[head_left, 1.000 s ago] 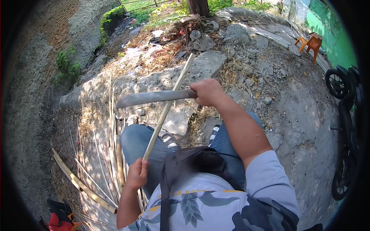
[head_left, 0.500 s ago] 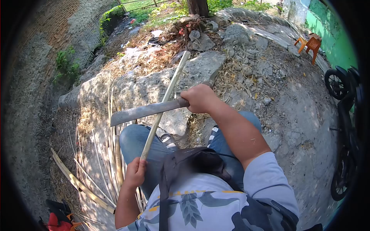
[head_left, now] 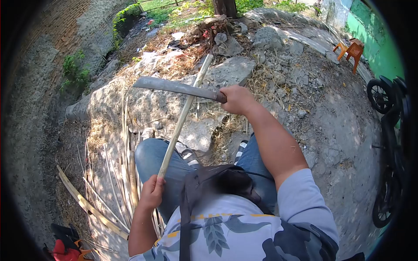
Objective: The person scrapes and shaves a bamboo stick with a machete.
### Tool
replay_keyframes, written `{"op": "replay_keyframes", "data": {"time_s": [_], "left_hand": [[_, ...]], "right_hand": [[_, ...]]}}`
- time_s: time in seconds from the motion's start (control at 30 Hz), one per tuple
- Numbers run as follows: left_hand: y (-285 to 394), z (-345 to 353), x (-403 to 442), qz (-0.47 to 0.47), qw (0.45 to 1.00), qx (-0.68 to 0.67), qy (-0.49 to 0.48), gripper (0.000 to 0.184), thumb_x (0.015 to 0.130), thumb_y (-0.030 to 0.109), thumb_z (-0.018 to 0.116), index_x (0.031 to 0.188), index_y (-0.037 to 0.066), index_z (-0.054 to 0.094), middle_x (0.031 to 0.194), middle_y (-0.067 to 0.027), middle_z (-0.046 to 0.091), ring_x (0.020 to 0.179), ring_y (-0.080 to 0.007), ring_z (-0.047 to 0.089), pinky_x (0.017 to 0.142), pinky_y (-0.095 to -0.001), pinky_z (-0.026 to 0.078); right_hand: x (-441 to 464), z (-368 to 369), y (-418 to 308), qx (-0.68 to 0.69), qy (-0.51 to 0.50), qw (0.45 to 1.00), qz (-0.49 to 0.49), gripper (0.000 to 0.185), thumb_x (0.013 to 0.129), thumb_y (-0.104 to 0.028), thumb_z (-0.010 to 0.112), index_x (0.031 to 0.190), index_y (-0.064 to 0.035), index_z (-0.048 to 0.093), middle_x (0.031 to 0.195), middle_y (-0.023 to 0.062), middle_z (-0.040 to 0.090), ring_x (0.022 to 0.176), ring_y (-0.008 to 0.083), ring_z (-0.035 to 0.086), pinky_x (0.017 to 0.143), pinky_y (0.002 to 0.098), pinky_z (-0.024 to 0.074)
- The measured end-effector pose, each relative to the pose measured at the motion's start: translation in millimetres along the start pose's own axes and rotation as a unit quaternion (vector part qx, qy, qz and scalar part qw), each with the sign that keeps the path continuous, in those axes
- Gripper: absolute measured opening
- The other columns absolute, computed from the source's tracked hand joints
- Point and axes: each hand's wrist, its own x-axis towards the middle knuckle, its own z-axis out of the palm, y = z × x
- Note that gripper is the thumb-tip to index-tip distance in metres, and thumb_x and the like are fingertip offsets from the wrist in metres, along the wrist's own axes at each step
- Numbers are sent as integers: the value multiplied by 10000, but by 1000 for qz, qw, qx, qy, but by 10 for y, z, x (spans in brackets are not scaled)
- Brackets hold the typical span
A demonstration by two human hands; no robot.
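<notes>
My left hand (head_left: pixel 152 191) is closed round the lower end of a long pale strip of wood or bamboo (head_left: pixel 177 130), which slants up and to the right past my left knee. My right hand (head_left: pixel 237 99) grips the dark handle of a machete (head_left: pixel 174 86). The broad grey blade points left and crosses the upper part of the strip. Whether blade and strip touch, I cannot tell. More long strips (head_left: pixel 133 182) lie on the ground beside my left leg.
A concrete slab (head_left: pixel 230 71) and rubble lie ahead, near a tree trunk (head_left: pixel 224 8). Curved bamboo pieces (head_left: pixel 89 206) are at the lower left. On the right are an orange chair (head_left: pixel 355 51) and a motorcycle (head_left: pixel 392 130). A rough wall (head_left: pixel 30 108) stands left.
My right hand and the machete dropped toward me, then rose again, with the blade now higher along the strip. The strip's upper end has shifted slightly left.
</notes>
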Motion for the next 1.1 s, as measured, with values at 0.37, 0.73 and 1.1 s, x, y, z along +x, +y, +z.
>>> {"op": "replay_keyframes", "data": {"time_s": [0.37, 0.73, 1.1], "left_hand": [[23, 29, -29, 43, 998, 51, 8, 337, 1125, 327, 527, 936, 58, 604, 654, 45, 492, 576, -50, 432, 522, -245, 357], [-1, -35, 50, -10, 999, -41, -19, 338, 1126, 343, 525, 946, 65, 595, 663, 54, 485, 558, -50, 425, 503, -244, 349], [-41, 15, 75, 76, 994, 83, 8, 352, 1116, 347, 553, 902, 70, 593, 661, 47, 496, 568, -48, 413, 504, -252, 336]], "right_hand": [[-13, -102, 11, -31, 25, 999, 13, 216, 797, -191, 714, 1011, -183, 742, 971, 100, 753, 955, 333, 737, 847, 465, 584], [-56, 6, -150, -37, -11, 998, -51, 210, 795, -220, 708, 1002, -185, 727, 947, 101, 754, 954, 340, 740, 841, 490, 583], [57, -33, 144, 28, 50, 995, 79, 218, 807, -220, 703, 1018, -178, 740, 993, 110, 762, 986, 333, 738, 860, 489, 582]]}}
